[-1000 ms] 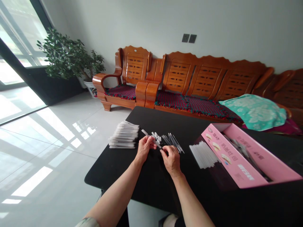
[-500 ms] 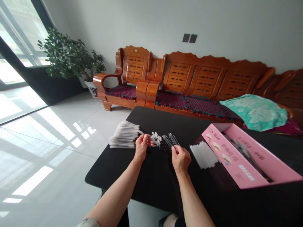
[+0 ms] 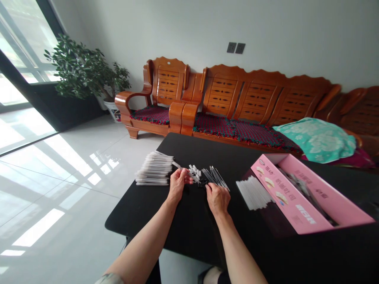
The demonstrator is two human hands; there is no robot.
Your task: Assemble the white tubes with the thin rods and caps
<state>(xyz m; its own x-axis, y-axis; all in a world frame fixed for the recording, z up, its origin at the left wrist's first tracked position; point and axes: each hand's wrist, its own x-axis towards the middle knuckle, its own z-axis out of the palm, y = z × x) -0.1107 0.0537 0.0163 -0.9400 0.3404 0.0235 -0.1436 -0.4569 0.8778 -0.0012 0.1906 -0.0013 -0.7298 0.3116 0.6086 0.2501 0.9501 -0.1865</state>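
Observation:
My left hand (image 3: 177, 185) is closed around a whitish pen barrel (image 3: 177, 165), whose end sticks out up and to the left. My right hand (image 3: 218, 197) has its thumb and forefinger pinched at the edge of a pile of small black pen parts (image 3: 203, 182); what lies between the fingertips is hidden. Just beyond the right hand, thin dark pen refills (image 3: 215, 176) with light tips lie fanned out. Small white pieces (image 3: 194, 172), like pen caps, are heaped between the hands. Left of them is a thick row of white pens (image 3: 154, 169) with dark ends.
White empty-looking tubes (image 3: 254, 193) lie right of my right hand. Beside them a pink box (image 3: 284, 201) holds greyish items, on the black table (image 3: 192, 146). Behind stand a wooden sofa (image 3: 225, 94) with a turquoise cloth (image 3: 316, 138) and a potted plant (image 3: 89, 75).
My right hand has moved left from the pen refills to the black parts and let go of the refills. The left hand keeps its hold in the same place.

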